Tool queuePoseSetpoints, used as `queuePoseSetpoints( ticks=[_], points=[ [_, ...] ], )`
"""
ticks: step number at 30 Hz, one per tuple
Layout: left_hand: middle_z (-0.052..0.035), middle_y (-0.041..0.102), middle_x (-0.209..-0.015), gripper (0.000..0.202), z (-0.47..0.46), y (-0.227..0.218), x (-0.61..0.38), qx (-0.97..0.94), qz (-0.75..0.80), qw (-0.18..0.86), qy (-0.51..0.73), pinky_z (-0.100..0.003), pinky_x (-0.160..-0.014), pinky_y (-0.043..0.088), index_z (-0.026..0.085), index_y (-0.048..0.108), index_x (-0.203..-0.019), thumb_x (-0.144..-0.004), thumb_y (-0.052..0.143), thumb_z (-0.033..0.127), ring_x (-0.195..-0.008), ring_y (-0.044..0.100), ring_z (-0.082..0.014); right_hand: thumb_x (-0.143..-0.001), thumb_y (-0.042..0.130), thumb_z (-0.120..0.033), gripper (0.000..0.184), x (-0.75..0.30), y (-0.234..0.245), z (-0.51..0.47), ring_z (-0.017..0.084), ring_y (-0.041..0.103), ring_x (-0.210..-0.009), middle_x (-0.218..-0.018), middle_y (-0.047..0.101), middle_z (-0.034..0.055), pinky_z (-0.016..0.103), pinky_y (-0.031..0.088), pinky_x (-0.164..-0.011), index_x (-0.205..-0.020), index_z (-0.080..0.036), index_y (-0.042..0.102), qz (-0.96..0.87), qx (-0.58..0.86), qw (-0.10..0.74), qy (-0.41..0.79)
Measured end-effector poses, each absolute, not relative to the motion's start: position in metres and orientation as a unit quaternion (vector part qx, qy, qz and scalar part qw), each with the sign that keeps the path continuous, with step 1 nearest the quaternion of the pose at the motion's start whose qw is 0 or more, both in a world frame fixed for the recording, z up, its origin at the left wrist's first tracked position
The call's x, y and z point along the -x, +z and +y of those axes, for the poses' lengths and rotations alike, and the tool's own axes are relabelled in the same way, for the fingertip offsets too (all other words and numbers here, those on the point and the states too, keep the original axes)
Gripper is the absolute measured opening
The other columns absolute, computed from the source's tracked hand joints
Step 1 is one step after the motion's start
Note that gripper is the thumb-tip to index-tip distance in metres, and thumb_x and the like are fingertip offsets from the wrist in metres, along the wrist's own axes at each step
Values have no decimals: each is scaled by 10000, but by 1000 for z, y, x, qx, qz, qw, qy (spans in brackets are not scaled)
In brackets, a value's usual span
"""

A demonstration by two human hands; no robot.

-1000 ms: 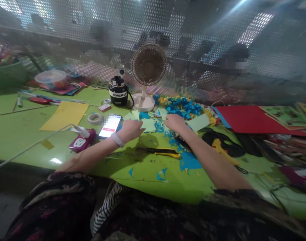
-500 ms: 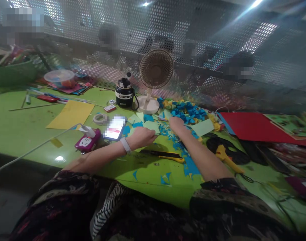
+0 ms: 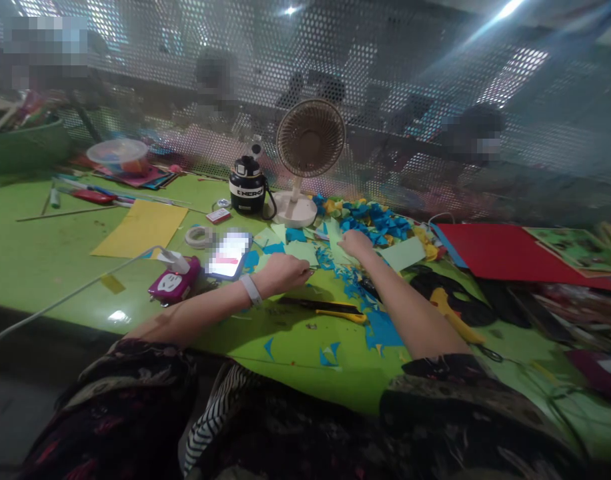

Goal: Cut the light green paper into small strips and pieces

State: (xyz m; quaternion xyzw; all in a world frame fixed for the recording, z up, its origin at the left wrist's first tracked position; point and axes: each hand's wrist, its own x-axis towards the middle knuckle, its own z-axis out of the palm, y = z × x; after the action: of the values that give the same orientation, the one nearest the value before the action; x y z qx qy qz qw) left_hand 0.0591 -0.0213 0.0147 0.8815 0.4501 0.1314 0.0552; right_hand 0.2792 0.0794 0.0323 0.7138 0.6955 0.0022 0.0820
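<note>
Several scraps of pale green paper [image 3: 300, 252] lay on a lime-green tabletop [image 3: 45, 267], and the left hand [image 3: 283, 274] sat at their near edge with its fingers drawn together in a pinch; whether it had hold of a scrap I could not tell. The right hand [image 3: 358, 244] was half open, its fingertips pressed down on a jagged pale piece and gripping nothing that showed. A white wristband [image 3: 251, 290] circled the left wrist. Ragged bits of blue paper [image 3: 358, 293] littered the table under and around the right forearm, and a heap of blue and yellow paper pieces [image 3: 380, 217] sat just beyond the right hand. Just below the hands lay a yellow-and-black utility knife [image 3: 325, 310]. To the left were a smartphone [image 3: 229, 255] with its screen lit (blurred, so nothing on it could be read), a roll of tape [image 3: 199, 237], a magenta power socket [image 3: 174, 281] and a sheet of yellow card [image 3: 140, 230]. Farther back stood a black-and-white flask [image 3: 246, 187] marked ENERGY, with a small desk fan [image 3: 310, 139] on a round base just beside it. A sheet of red card [image 3: 505, 252] lay off to the right, and a perforated metal screen [image 3: 385, 67] ran along the far side of the table.
</note>
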Motion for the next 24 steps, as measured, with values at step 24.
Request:
queuePoseSetpoints(
  ticks=[24],
  points=[
    [-105,745,-827,220,-9,3,-67,-416,316,744,416,-288,-701,551,115,633,-1001,-848,703,257,-715,698,-168,-940,605,-281,125,-252,43,-90,207,673,-917,-943,726,57,355,516,-851,-898,-219,705,857,-373,-341,-105]
  ],
)
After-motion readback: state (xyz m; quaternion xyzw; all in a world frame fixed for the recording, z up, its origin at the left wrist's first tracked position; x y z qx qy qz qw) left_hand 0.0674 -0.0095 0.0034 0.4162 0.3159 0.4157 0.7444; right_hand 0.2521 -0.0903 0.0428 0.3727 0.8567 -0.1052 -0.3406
